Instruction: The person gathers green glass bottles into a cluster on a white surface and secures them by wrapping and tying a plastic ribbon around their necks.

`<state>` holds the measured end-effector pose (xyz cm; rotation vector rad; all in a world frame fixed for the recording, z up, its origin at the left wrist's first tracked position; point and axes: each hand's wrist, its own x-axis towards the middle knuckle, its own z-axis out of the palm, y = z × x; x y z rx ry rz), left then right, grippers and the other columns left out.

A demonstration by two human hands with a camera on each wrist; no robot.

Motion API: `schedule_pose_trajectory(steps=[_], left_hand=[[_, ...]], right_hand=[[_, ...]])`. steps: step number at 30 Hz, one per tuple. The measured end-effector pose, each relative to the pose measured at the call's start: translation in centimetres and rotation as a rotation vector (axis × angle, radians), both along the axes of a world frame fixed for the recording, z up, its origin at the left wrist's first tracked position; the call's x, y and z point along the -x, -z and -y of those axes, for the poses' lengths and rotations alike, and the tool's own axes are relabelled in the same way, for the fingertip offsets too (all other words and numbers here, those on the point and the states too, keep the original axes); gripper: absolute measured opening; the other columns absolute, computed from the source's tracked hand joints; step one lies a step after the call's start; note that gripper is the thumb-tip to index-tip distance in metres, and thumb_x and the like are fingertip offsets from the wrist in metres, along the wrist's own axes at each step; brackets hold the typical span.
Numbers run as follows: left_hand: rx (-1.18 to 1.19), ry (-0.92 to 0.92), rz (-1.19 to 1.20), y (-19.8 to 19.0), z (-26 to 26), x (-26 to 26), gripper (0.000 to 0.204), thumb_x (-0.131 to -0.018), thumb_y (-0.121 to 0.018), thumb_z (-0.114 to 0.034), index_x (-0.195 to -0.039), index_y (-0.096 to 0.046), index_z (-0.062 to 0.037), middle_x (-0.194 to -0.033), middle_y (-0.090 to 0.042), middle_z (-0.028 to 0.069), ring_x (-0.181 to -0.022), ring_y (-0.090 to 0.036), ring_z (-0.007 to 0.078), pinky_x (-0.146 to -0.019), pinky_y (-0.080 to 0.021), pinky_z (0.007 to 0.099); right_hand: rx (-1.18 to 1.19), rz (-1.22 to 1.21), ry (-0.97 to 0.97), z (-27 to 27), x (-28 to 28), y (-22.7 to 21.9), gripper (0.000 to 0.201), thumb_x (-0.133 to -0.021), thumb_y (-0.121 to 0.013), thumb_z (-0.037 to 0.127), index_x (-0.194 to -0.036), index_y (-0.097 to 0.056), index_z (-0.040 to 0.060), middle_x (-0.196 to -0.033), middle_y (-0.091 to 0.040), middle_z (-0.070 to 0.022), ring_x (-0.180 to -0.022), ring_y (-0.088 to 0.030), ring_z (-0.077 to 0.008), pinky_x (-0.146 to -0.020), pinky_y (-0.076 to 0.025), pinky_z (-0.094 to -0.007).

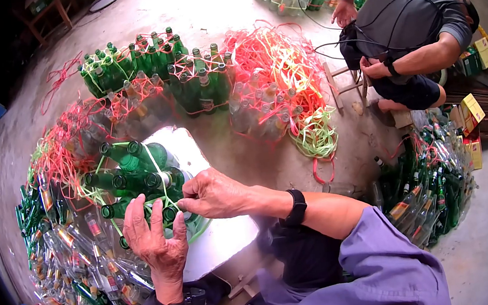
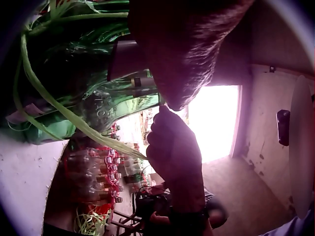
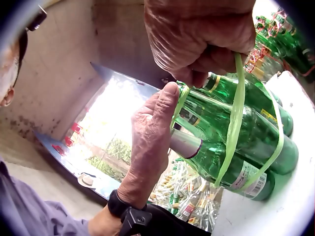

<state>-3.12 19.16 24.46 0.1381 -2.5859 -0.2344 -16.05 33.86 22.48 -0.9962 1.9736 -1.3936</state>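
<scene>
A bundle of green glass bottles [image 1: 129, 160] lies on a white board [image 1: 229, 233], necks towards the person. A light green plastic strap [image 3: 235, 118] runs round the bottles. My right hand [image 1: 219, 195], fingers curled, grips the strap beside the necks; the left wrist view shows the strap [image 2: 74, 118] stretched to that right hand [image 2: 174, 152]. Across the neck ends rests my left hand [image 1: 156, 242], its fingers extended and spread. Seen from the right wrist, the left thumb points up along the necks, and some left fingertips are hidden behind the bottles.
Tied bottle bundles [image 1: 202, 81] stand beyond the board, near a heap of red and yellow-green straps [image 1: 272, 57]. Loose bottles [image 1: 87, 263] pile up at the left, more [image 1: 431, 184] at the right. Another person [image 1: 405, 29] sits at the upper right.
</scene>
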Motion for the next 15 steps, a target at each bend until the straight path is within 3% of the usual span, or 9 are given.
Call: schedule_pose_trajectory(steps=[9, 15], left_hand=[[-0.004, 0.006, -0.004, -0.11, -0.17, 0.15, 0.039, -0.087, -0.067, -0.037, -0.108, -0.067, -0.0034, -0.127, -0.057, 0.0175, -0.117, -0.054, 0.0374, -0.097, -0.041, 0.0475], [-0.012, 0.006, -0.014, -0.14, -0.24, 0.25, 0.038, -0.087, -0.067, -0.035, -0.107, -0.067, -0.0031, -0.126, -0.058, 0.0174, -0.116, -0.054, 0.0374, -0.097, -0.042, 0.0476]], right_hand=[[0.023, -0.056, 0.016, -0.02, 0.02, 0.06, 0.032, -0.085, -0.065, 0.017, -0.064, -0.053, -0.0049, -0.053, -0.045, -0.0184, -0.047, -0.040, -0.0204, -0.049, -0.038, -0.0397], [0.033, -0.057, 0.009, -0.11, 0.12, -0.07, 0.031, -0.084, -0.064, 0.016, -0.064, -0.053, -0.0049, -0.053, -0.043, -0.0179, -0.047, -0.039, -0.0193, -0.049, -0.037, -0.0397]])
